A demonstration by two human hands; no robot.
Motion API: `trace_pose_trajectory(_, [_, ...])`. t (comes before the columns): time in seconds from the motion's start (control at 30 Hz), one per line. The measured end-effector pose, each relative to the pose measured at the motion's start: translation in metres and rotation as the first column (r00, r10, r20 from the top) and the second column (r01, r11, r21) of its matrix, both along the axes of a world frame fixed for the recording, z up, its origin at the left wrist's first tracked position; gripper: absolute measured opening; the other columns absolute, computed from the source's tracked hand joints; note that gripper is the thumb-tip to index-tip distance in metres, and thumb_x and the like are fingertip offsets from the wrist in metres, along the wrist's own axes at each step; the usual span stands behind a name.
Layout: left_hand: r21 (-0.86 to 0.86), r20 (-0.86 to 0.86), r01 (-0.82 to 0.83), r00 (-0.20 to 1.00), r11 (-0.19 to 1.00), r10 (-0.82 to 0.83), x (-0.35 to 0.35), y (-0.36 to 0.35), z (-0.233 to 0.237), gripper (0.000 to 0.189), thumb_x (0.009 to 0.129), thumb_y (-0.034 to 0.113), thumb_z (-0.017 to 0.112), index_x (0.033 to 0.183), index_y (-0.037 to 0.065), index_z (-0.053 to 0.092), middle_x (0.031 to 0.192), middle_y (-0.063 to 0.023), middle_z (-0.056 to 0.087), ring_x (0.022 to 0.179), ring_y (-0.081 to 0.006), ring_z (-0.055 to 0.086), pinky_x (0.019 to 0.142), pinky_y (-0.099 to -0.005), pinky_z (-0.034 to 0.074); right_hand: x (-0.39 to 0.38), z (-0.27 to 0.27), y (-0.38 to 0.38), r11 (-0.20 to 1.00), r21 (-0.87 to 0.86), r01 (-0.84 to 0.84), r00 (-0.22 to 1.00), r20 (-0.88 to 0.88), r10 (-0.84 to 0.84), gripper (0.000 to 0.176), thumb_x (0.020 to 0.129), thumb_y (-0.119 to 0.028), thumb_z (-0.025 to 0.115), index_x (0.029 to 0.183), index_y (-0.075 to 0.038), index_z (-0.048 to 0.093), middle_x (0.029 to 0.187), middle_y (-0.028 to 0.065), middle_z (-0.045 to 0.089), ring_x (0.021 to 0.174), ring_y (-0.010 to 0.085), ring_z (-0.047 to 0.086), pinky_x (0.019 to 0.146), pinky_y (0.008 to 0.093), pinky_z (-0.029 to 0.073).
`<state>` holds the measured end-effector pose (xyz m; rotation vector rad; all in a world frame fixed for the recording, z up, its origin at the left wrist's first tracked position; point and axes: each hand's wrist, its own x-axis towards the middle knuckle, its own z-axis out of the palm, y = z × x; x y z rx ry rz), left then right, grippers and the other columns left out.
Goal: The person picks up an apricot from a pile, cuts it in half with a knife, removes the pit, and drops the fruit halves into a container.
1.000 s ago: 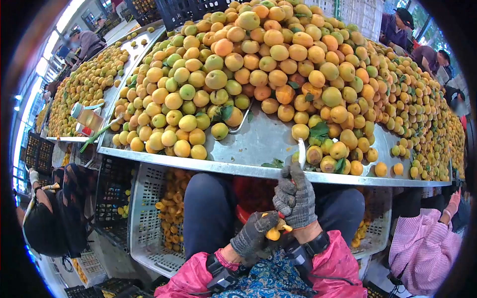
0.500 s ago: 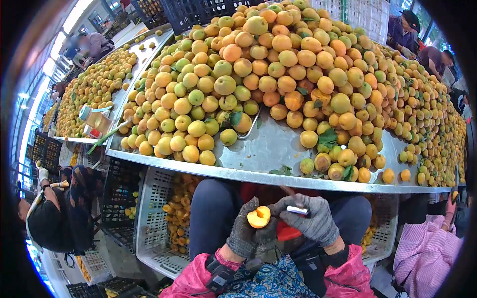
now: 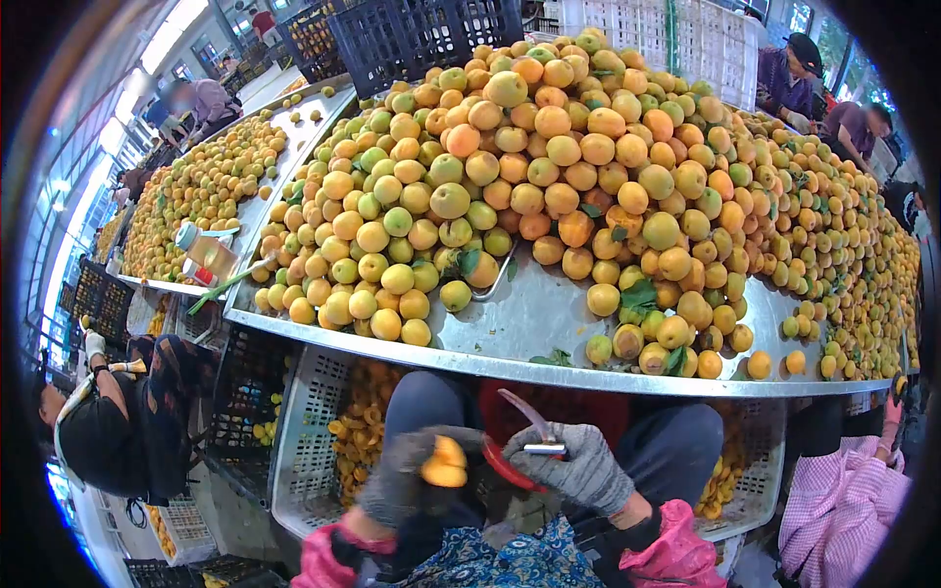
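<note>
My left hand (image 3: pixel 397 482), in a dark grey glove and smeared by motion, holds a cut apricot piece (image 3: pixel 446 465) above my left knee, near the crate. My gloved right hand (image 3: pixel 580 468) is closed around a small knife (image 3: pixel 527 414), its curved blade pointing up and left over a red basin (image 3: pixel 610 416) between my knees. Above both hands, a big heap of whole apricots (image 3: pixel 549 147) lies on the metal table (image 3: pixel 480 338).
To my left is a white crate (image 3: pixel 294 446) with cut apricots; another white crate (image 3: pixel 769 461) stands at my right. A jar (image 3: pixel 211 253) rests on the neighbouring table. Black crates (image 3: pixel 431 44) stand behind the heap. Co-workers sit on both sides, one in a pink checked garment (image 3: pixel 833 500).
My left hand has moved left and down with the apricot piece, away from my right hand. The right hand has lowered and shifted slightly left; its knife blade now shows clearly.
</note>
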<state>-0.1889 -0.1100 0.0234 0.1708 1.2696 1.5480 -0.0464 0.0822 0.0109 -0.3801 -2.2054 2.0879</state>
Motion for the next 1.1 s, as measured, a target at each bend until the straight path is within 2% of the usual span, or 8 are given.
trace_pose_trajectory(0.17, [-0.451,-0.677,-0.138,0.696,0.882,-0.238,-0.064,-0.069,0.036,0.055,0.084,0.035,0.069,0.124,0.000,0.055,0.105,-0.0116,0.064,0.089,-0.0188,0.063,0.076,-0.0307,0.052,0.025,0.001,0.021,0.958,0.280,0.067,0.987,0.122,-0.105,0.026,0.086,-0.018,0.066,0.107,-0.002,0.063,0.086,0.0113,0.069,0.078,0.0140,0.067,0.075,0.0297,0.052])
trace_pose_trajectory(0.23, [-0.426,-0.874,-0.414,-0.041,0.804,-0.484,-0.079,-0.078,0.017,0.047,0.081,0.027,0.072,0.119,0.004,0.058,0.101,-0.0125,0.064,0.071,-0.0164,0.063,0.063,-0.0306,0.051,0.034,0.001,0.029,0.945,0.318,0.077,0.992,0.069,-0.104,0.029,0.089,-0.019,0.062,0.113,-0.002,0.060,0.081,0.0094,0.068,0.070,0.0146,0.066,0.065,0.0282,0.052])
trace_pose_trajectory(0.33, [-0.356,-0.934,-0.208,0.087,0.911,-0.345,-0.071,0.012,0.041,0.051,0.074,0.021,0.078,0.116,0.001,0.058,0.107,-0.0186,0.063,0.088,-0.0279,0.065,0.076,-0.0347,0.053,0.042,0.019,0.035,0.869,-0.319,0.379,0.925,0.110,-0.363,0.030,0.094,-0.019,0.058,0.118,-0.002,0.056,0.076,0.0020,0.063,0.064,0.0072,0.060,0.054,0.0216,0.046])
trace_pose_trajectory(0.47, [-0.201,-0.973,0.109,-0.141,0.974,-0.185,-0.062,0.158,0.008,0.042,0.079,0.023,0.074,0.115,0.007,0.060,0.102,-0.0132,0.065,0.085,-0.0278,0.066,0.069,-0.0365,0.053,0.045,-0.008,0.044,0.756,-0.393,0.523,0.814,-0.035,-0.580,0.044,0.095,-0.030,0.056,0.125,0.002,0.052,0.073,0.0036,0.060,0.049,0.0087,0.054,0.045,0.0210,0.044])
trace_pose_trajectory(0.63, [-0.621,-0.783,0.127,-0.076,0.773,-0.617,-0.044,0.290,-0.047,0.039,0.084,0.043,0.063,0.101,0.008,0.065,0.093,-0.0158,0.067,0.085,-0.0342,0.064,0.073,-0.0440,0.050,0.055,-0.013,0.061,0.676,-0.432,0.597,0.766,0.055,-0.641,0.052,0.095,-0.037,0.056,0.128,0.002,0.049,0.071,0.0032,0.059,0.049,0.0079,0.053,0.042,0.0203,0.041])
trace_pose_trajectory(0.97, [-0.558,-0.828,0.214,-0.075,0.802,-0.556,-0.027,0.259,-0.057,0.053,0.076,0.035,0.073,0.116,0.004,0.059,0.098,-0.0180,0.066,0.094,-0.0349,0.064,0.083,-0.0403,0.051,0.053,-0.014,0.060,0.622,-0.308,0.720,0.677,0.113,-0.727,0.041,0.097,-0.035,0.053,0.117,0.000,0.052,0.070,0.0042,0.059,0.047,0.0075,0.051,0.042,0.0212,0.040])
trace_pose_trajectory(1.07, [-0.297,-0.811,0.253,0.443,0.921,-0.383,-0.031,0.243,-0.053,0.044,0.083,0.038,0.069,0.109,0.003,0.061,0.100,-0.0151,0.066,0.091,-0.0281,0.065,0.082,-0.0365,0.050,0.051,-0.018,0.054,0.618,-0.325,0.716,0.669,0.066,-0.740,0.039,0.098,-0.035,0.051,0.115,-0.001,0.053,0.070,0.0042,0.059,0.047,0.0071,0.051,0.041,0.0215,0.040])
trace_pose_trajectory(1.1, [-0.289,-0.818,0.251,0.437,0.924,-0.374,-0.026,0.235,-0.051,0.044,0.083,0.038,0.069,0.109,0.003,0.061,0.100,-0.0151,0.066,0.091,-0.0281,0.065,0.082,-0.0365,0.050,0.051,-0.017,0.051,0.618,-0.359,0.699,0.678,0.059,-0.732,0.037,0.098,-0.035,0.051,0.115,-0.001,0.053,0.070,0.0042,0.060,0.047,0.0070,0.050,0.041,0.0217,0.040])
